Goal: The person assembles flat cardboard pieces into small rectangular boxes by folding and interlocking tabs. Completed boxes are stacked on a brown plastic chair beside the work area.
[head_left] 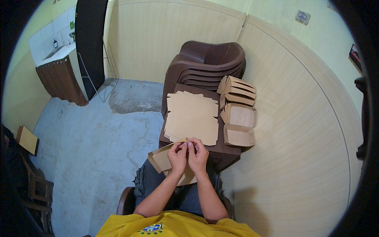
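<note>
Left hand (177, 158) and right hand (198, 157) pinch one edge of the cardboard box (158, 159), which extends toward eight o'clock.

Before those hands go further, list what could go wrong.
The part-folded brown cardboard box, pinched by the left hand and right hand over the dark jeans, could crease. The uneven stack of flat tan cardboard blanks nearby might slide if nudged. The brown cardboard boxes along the right edge of the dark-brown plastic seat could tip off.
</note>
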Tool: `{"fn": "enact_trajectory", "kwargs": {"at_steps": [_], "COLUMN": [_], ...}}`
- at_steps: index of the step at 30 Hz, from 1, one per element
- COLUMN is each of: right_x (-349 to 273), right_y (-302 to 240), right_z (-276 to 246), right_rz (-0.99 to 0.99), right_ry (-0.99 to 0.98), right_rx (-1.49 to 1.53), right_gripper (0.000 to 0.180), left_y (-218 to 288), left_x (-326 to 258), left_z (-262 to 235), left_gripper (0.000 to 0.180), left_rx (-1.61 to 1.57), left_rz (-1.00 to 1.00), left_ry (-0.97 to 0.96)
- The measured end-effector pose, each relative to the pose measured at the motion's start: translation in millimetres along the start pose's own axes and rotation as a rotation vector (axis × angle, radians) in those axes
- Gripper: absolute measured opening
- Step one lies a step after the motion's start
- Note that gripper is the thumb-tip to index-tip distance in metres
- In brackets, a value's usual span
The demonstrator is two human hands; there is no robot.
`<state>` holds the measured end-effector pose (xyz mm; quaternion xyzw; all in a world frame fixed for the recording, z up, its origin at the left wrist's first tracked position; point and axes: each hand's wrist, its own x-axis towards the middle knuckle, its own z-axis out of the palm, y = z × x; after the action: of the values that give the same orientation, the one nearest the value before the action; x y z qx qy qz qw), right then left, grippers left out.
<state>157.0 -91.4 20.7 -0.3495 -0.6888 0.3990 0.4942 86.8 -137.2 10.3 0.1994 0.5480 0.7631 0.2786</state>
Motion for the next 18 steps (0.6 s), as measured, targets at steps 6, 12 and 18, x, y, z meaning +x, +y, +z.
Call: {"fn": "enact_trajectory", "kwargs": {"at_steps": [6, 12, 18], "right_x": [1.4, 4.0, 0.4], "right_y": [-0.6, 0.7, 1.2], "right_z": [-2.9, -6.6, -3.1], "right_rz": [0.221, 0.165, 0.027], "right_ry": [-0.057, -0.101, -0.09], "right_rx": [0.194, 0.223, 0.225], "right_gripper": [0.017, 0.014, 0.019], "left_y": [-1.6, 1.6, 3.9], "left_x": [0.5, 0.1, 4.3], "left_z": [-6.0, -6.2, -6.3], "left_gripper": [0.018, 0.016, 0.012], "left_rx": [-0.034, -0.09, -0.153], "left_rz": [0.009, -0.015, -0.08], "left_ry": [-0.06, -0.057, -0.082]}}
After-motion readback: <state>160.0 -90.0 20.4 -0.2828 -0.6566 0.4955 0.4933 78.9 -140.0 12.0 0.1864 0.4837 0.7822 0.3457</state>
